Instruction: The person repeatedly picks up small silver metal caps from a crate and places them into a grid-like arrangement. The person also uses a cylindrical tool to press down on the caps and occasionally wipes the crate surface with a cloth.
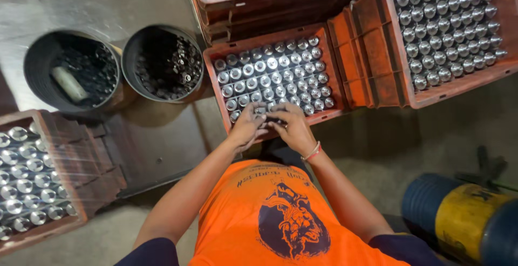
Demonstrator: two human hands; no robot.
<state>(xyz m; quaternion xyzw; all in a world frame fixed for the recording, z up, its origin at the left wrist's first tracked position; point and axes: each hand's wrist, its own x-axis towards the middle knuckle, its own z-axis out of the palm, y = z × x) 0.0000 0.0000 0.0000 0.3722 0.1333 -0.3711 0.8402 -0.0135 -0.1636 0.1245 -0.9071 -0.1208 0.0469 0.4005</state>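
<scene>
Both hands meet at the near edge of the centre crate (216,74): the left hand (247,128) and right hand (292,128) curl over shiny metal cylinders (270,74) in its front row, though whether they clasp any cannot be told. Bare floor (377,142) lies lower right; two dark buckets (162,63) sit upper left.

— We see dim, warm light from above; glare sparkles on the metal caps (274,77).
— We notice the left crate (38,179) smears with motion blur, edges bend outward, and buckets (162,63) hold deep shadow.
</scene>
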